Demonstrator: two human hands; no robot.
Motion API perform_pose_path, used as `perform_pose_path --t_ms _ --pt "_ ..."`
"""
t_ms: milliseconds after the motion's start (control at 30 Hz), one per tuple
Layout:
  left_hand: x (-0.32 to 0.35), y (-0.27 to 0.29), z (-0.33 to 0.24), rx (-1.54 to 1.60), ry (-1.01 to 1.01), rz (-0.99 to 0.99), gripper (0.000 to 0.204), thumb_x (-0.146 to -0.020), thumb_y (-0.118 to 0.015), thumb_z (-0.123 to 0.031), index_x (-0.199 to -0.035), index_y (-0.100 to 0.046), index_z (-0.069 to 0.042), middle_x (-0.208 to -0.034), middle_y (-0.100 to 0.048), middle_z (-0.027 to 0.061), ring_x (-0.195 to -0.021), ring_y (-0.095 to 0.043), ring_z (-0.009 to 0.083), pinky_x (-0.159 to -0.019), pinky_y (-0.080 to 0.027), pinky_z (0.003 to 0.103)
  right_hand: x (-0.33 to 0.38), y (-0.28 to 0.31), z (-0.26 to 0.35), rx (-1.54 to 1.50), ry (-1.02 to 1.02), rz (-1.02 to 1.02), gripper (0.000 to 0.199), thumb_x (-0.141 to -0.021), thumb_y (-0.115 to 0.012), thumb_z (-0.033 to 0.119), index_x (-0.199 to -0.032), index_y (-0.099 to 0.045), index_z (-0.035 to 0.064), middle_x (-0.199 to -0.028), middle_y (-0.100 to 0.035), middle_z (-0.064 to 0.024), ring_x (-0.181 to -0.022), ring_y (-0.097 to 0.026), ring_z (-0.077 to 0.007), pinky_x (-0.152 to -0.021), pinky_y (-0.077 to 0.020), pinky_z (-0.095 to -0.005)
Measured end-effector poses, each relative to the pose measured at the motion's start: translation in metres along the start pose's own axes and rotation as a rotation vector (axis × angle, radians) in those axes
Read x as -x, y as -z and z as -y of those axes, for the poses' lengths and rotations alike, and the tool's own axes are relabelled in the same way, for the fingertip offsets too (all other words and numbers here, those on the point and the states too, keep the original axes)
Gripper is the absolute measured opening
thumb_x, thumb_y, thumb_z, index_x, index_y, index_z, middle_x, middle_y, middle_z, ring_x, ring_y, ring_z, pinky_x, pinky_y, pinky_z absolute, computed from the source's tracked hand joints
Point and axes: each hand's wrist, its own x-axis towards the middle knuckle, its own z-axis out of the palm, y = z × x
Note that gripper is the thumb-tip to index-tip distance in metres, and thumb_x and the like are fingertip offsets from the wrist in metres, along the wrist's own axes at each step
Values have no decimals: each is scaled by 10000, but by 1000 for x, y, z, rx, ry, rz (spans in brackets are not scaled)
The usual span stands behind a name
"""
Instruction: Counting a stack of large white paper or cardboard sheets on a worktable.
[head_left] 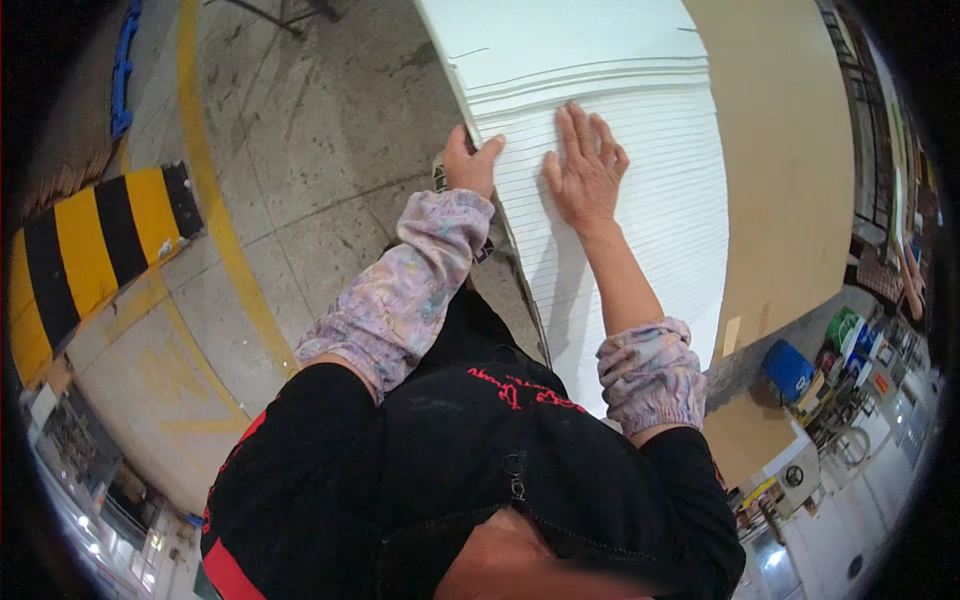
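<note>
Head view: one striped block (98, 243) left; right, one blue container (788, 370), one brown board (785, 160) beside white sheets (650, 225) (uncountable). Left hand (470, 168) at sheets' edge, grip unclear; right hand (588, 178) flat on top, fingers apart.

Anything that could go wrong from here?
Possibly: the white sheets lie fanned in overlapping rows, so uneven pressure from the right hand, flat on them, might shift their spacing. The left hand is at their left edge, bare, so a paper cut is possible. Sheets slipping past that edge could drop to the floor.
</note>
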Motion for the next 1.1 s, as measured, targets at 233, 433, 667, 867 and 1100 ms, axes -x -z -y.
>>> perform_pose_path --t_ms 233,433,667,867,1100 --pt "-1 1 -1 -76 7 46 275 -714 -604 -13 -974 -524 27 -935 -590 106 -812 -561 162 -747 -436 270 3 0 -3 -3 -2 -24 580 -736 -476 320 -1284 -366 167 -1346 -323 35 -1204 -285 -201 -952 -195 -393" --pt "-7 7 -1 -53 60 46 360 -708 -661 -136 -988 -524 44 -916 -594 110 -800 -563 174 -725 -440 284 -3 4 -16 -237 -11 -62 552 -759 -502 274 -1282 -372 154 -1320 -375 -4 -1169 -347 -222 -946 -239 -365" --pt "-8 3 -17 -371 0 24 421 -742 -660 -300 -953 -551 49 -871 -618 136 -782 -597 192 -704 -461 294 -5 5 -18 -28 8 -74 518 -798 -470 323 -1284 -381 166 -1342 -349 1 -1232 -284 -205 -959 -207 -358" --pt "0 -2 -33 -365 -22 39 343 -731 -662 -219 -928 -550 38 -868 -618 144 -782 -599 215 -703 -460 314 -5 5 -19 26 -9 -46 516 -804 -432 356 -1290 -378 190 -1356 -331 18 -1236 -272 -206 -943 -200 -353" --pt "1 -1 -28 -345 -70 17 353 -739 -659 -241 -934 -556 34 -858 -622 140 -783 -595 194 -713 -459 310 -5 6 -15 45 -18 -22 533 -790 -436 342 -1297 -365 195 -1363 -316 24 -1238 -252 -193 -944 -188 -357"
